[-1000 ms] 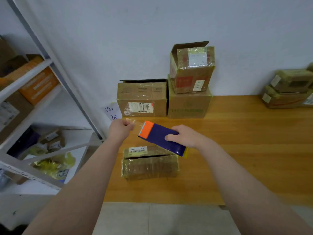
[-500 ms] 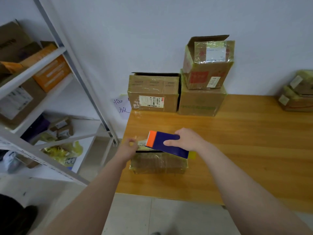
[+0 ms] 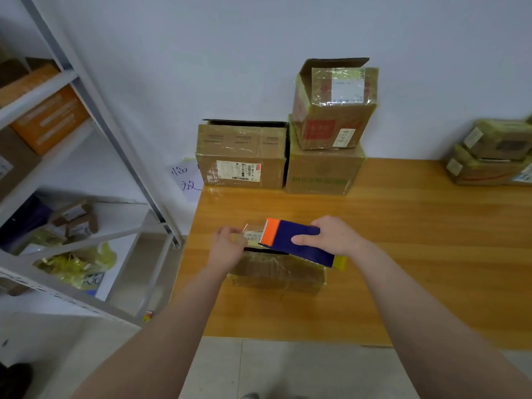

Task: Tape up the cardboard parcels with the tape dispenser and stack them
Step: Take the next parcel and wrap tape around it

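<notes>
Holding the tape dispenser [image 3: 293,240] just above a small parcel [image 3: 276,273], the person's right hand [image 3: 334,236] curls its fingers round the blue body, orange cutter end pointing left; the left hand [image 3: 227,246] pinches the free end of the clear tape [image 3: 253,236] drawn out from that end, probably so the strip stays taut and can be laid flat across the parcel's top, where a dark gap shows along the far edge. The parcel sits near the front left corner of a glossy wooden table [image 3: 417,254], within easy reach of both hands. At the back, against a plain pale wall [image 3: 201,53], stand a wide box [image 3: 241,156] and a green-printed box [image 3: 322,174] bearing an open-flapped box [image 3: 334,110]; two wrapped parcels [image 3: 489,156] lie stacked far right, likely finished ones. Grey metal shelving [image 3: 86,82] with cartons fills the left; a handwritten paper note [image 3: 185,180] hangs beside the table.
</notes>
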